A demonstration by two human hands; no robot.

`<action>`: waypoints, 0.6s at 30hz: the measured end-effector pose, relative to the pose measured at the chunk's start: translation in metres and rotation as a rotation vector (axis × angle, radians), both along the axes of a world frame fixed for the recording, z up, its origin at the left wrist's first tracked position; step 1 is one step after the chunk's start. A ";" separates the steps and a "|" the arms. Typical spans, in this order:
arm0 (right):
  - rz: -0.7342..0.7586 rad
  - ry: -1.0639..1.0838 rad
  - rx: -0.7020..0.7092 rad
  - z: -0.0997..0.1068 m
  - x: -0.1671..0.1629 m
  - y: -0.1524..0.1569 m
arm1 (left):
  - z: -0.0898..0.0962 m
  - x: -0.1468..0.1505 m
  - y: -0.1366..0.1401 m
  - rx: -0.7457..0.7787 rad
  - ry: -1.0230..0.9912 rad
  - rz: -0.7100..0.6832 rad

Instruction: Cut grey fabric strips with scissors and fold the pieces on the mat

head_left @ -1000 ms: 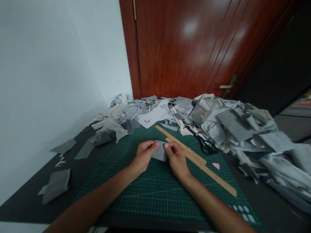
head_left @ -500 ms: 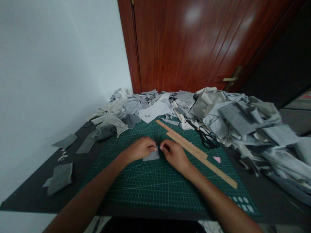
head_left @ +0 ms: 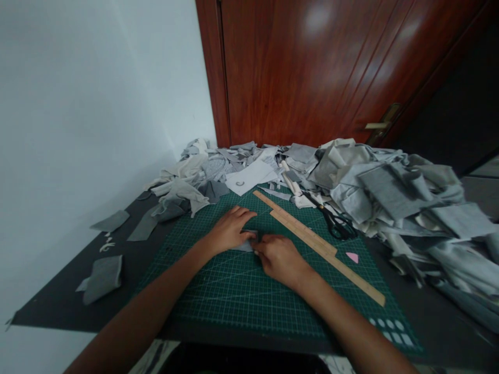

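Currently, the left hand (head_left: 229, 230) spreads loosely, its thumb at a small grey cloth (head_left: 245, 246) between both hands. The right hand (head_left: 279, 256) curls at the cloth's edge; whether it pinches, I cannot tell.

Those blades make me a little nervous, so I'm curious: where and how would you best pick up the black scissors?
Probably by the looped handles, with the right hand coming from the near side. The loops lie toward the person, over the green cutting mat, while the blades point away, toward the fabric scraps.
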State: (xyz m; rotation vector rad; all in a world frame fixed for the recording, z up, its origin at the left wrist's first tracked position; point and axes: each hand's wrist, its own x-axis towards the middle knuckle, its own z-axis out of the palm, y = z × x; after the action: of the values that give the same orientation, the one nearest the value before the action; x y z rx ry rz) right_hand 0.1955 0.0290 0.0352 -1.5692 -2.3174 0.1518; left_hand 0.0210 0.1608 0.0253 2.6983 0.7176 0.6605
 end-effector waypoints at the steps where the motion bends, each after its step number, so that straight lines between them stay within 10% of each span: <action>1: -0.002 -0.004 -0.004 0.000 0.000 0.000 | 0.002 -0.001 0.001 0.010 -0.008 0.007; 7: 0.005 0.022 -0.062 0.001 0.007 0.002 | 0.007 -0.006 0.005 -0.120 0.063 -0.229; 18: -0.098 0.141 -0.056 -0.005 0.009 0.010 | 0.006 -0.008 0.007 -0.114 0.173 -0.230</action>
State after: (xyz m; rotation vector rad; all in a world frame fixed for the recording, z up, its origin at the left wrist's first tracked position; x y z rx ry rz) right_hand 0.2041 0.0392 0.0307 -1.6402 -2.1420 0.2960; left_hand 0.0133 0.1675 0.0312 2.6982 0.4576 0.3238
